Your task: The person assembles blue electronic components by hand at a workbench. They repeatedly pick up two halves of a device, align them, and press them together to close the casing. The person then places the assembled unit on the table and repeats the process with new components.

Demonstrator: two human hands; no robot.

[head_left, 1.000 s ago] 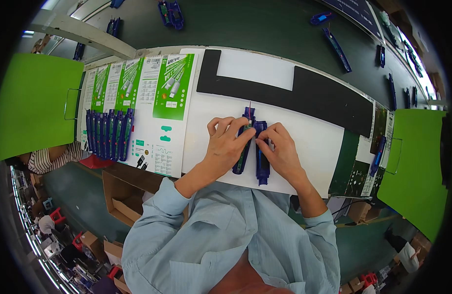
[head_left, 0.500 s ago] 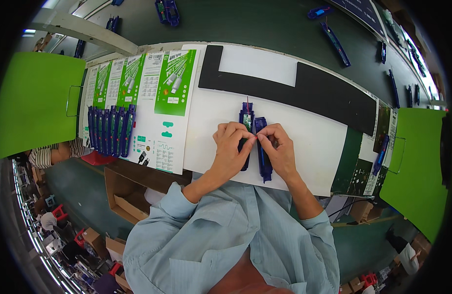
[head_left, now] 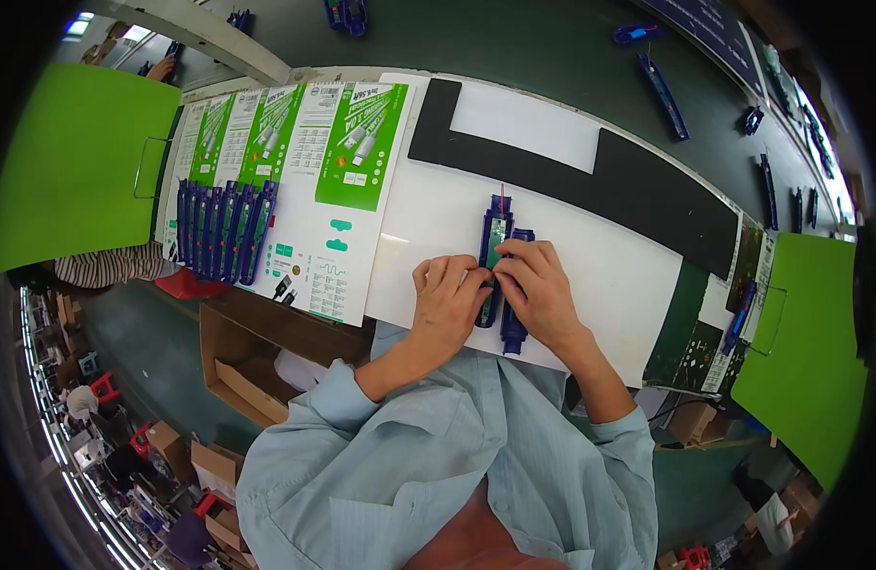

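While blue casings (head_left: 496, 228) lie on white sheeting (head_left: 614, 285), a carton (head_left: 211, 342) sits below.

Under R hand (head_left: 538, 293): flat white sheet (head_left: 618, 299) w/ 2 long blue plastic casings (head_left: 496, 231); black U-shaped board (head_left: 647, 195) fwd; green-white card (head_left: 310, 255), L.

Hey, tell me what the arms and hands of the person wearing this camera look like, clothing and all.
The left sleeve and right sleeve are pale blue, loose and creased, part of a collared shirt. Both end partway along the forearms, leaving the wrists uncovered. The left hand and right hand are bare: no gloves, watch or rings show.
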